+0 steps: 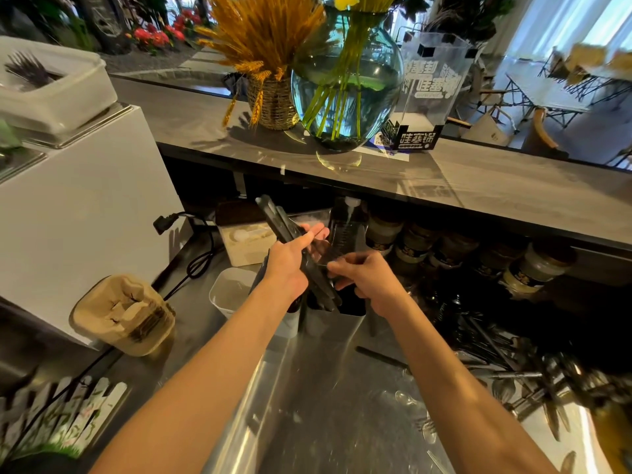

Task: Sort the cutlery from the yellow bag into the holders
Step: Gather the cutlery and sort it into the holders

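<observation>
A bundle of dark cutlery (pixel 290 241) is gripped by the left hand (pixel 287 265) and pinched lower down by the right hand (pixel 366 278), above the white holders (pixel 232 292) on the tabletop (pixel 307 388).

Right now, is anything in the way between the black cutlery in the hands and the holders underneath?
Nothing visible is. The left hand grips the bundle of black cutlery slanting down toward the holders just below; the right hand touches it at the side. The white holder to the left is open too.
</observation>
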Demonstrator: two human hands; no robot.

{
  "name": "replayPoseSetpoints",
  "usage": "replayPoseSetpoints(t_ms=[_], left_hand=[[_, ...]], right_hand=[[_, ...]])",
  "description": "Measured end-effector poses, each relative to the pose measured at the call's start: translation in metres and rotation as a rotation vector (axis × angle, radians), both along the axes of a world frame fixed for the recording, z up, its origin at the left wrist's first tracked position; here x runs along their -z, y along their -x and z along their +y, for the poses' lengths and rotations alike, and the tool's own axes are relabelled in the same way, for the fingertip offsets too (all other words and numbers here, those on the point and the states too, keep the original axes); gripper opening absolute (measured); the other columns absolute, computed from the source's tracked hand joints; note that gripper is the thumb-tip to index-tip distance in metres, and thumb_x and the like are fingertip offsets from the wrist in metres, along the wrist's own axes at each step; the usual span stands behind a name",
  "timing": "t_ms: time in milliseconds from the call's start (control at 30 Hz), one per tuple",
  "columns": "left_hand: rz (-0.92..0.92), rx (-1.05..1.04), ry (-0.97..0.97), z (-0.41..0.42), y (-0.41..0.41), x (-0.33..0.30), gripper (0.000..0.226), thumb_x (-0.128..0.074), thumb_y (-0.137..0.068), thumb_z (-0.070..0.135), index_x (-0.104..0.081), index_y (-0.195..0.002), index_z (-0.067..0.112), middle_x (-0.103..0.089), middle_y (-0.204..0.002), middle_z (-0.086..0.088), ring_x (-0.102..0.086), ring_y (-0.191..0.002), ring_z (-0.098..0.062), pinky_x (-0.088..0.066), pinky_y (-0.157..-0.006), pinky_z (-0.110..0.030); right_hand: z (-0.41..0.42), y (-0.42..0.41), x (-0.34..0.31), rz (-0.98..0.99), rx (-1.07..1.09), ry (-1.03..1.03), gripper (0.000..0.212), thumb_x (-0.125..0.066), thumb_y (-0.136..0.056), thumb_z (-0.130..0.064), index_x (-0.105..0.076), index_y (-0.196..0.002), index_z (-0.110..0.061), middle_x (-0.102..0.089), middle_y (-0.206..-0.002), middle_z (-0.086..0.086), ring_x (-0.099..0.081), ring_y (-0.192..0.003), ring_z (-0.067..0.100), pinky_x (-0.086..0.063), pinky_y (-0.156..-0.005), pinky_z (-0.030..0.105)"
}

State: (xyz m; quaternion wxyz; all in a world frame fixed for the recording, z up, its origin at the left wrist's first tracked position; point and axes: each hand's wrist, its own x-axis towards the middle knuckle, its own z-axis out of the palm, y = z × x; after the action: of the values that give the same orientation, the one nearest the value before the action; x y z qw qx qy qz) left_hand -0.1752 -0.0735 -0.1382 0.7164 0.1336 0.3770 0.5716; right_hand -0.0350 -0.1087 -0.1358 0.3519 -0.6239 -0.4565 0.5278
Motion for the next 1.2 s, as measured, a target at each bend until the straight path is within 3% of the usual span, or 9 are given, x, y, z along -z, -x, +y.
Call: replayPoseSetpoints(t_ms=[100, 267, 433, 567, 700, 800, 967, 1133, 1200], left_hand=[[-0.027, 0.004, -0.027, -0.003, 0.002, 0.003, 0.021, -0.046, -0.098, -0.008, -0.064, -0.101, 0.001, -0.072, -0.1, -0.017, -0.072, -0.094, -0.026, -0.06, -0.08, -0.038], [-0.001, 0.086, 0.018, -0.009, 0.005, 0.006, 0.015, -0.05, -0.1, 0.001, -0.063, -0.107, -0.003, -0.072, -0.093, -0.016, -0.074, -0.078, -0.02, -0.06, -0.063, -0.027], [0.132, 0.144, 0.172, -0.009, 0.016, 0.013, 0.02, -0.057, -0.1, 0.033, -0.06, -0.091, 0.015, -0.047, -0.058, 0.007, -0.034, -0.042, -0.004, -0.028, -0.037, -0.016], [0.054, 0.17, 0.165, -0.007, 0.022, 0.013, 0.039, -0.046, -0.1, 0.054, -0.056, -0.09, 0.017, -0.039, -0.056, 0.007, -0.028, -0.041, -0.004, -0.024, -0.036, -0.016], [0.063, 0.219, 0.081, -0.011, 0.021, 0.003, 0.023, -0.043, -0.106, 0.034, -0.056, -0.102, 0.015, -0.045, -0.061, 0.003, -0.034, -0.043, -0.006, -0.03, -0.037, -0.018], [0.102, 0.237, 0.024, -0.016, 0.017, -0.005, 0.013, -0.049, -0.104, 0.019, -0.059, -0.103, 0.011, -0.06, -0.073, -0.003, -0.053, -0.051, -0.011, -0.05, -0.048, -0.023], [0.281, 0.412, -0.073, -0.028, 0.015, -0.013, 0.01, -0.062, -0.096, 0.012, -0.067, -0.102, 0.005, -0.073, -0.085, -0.008, -0.068, -0.065, -0.015, -0.059, -0.06, -0.027], [0.412, 0.572, -0.072, -0.037, 0.009, -0.016, 0.017, -0.065, -0.095, 0.012, -0.066, -0.108, 0.0, -0.07, -0.078, -0.009, -0.065, -0.063, -0.016, -0.053, -0.053, -0.022], [0.417, 0.576, -0.081, -0.039, 0.009, -0.015, 0.021, -0.063, -0.096, 0.014, -0.063, -0.113, 0.0, -0.069, -0.077, -0.009, -0.065, -0.064, -0.017, -0.052, -0.054, -0.022]], right_hand=[[0.002, -0.003, -0.001, 0.154, 0.118, -0.079, 0.013, -0.068, -0.095, -0.02, -0.073, -0.094, -0.008, -0.076, -0.08, 0.006, -0.065, -0.06, 0.013, -0.03, -0.042, 0.017], [0.003, -0.006, -0.007, 0.3, 0.264, -0.205, 0.01, -0.064, -0.097, -0.016, -0.072, -0.094, -0.011, -0.076, -0.089, 0.008, -0.067, -0.069, 0.013, -0.028, -0.042, 0.017], [0.005, -0.021, -0.021, 0.394, 0.539, -0.334, 0.01, -0.06, -0.098, -0.008, -0.066, -0.09, -0.011, -0.071, -0.089, 0.014, -0.072, -0.072, 0.011, -0.034, -0.041, 0.013], [0.003, -0.024, -0.01, 0.094, 0.56, -0.412, 0.006, -0.065, -0.095, -0.009, -0.07, -0.094, -0.012, -0.071, -0.087, 0.008, -0.071, -0.072, 0.013, -0.051, -0.062, 0.014], [0.0, -0.015, 0.01, -0.124, 0.383, -0.274, 0.016, -0.07, -0.093, -0.019, -0.071, -0.109, -0.016, -0.071, -0.095, 0.0, -0.071, -0.089, 0.013, -0.055, -0.072, 0.019], [0.001, -0.009, 0.013, -0.141, 0.317, -0.204, 0.03, -0.073, -0.091, -0.03, -0.069, -0.119, -0.017, -0.07, -0.102, -0.006, -0.067, -0.099, 0.01, -0.056, -0.087, 0.028], [0.003, 0.005, -0.016, 0.181, 0.322, -0.093, 0.028, -0.064, -0.095, -0.039, -0.071, -0.11, -0.016, -0.072, -0.104, -0.003, -0.067, -0.091, 0.012, -0.043, -0.064, 0.026], [0.011, 0.008, -0.03, 0.069, 0.106, -0.013, 0.028, -0.068, -0.094, -0.037, -0.071, -0.089, -0.009, -0.068, -0.066, -0.001, -0.062, -0.059, 0.015, -0.043, -0.051, 0.023], [0.012, 0.008, -0.032, 0.09, 0.111, -0.003, 0.023, -0.066, -0.096, -0.029, -0.071, -0.088, -0.008, -0.07, -0.069, 0.002, -0.065, -0.062, 0.016, -0.048, -0.057, 0.026]])
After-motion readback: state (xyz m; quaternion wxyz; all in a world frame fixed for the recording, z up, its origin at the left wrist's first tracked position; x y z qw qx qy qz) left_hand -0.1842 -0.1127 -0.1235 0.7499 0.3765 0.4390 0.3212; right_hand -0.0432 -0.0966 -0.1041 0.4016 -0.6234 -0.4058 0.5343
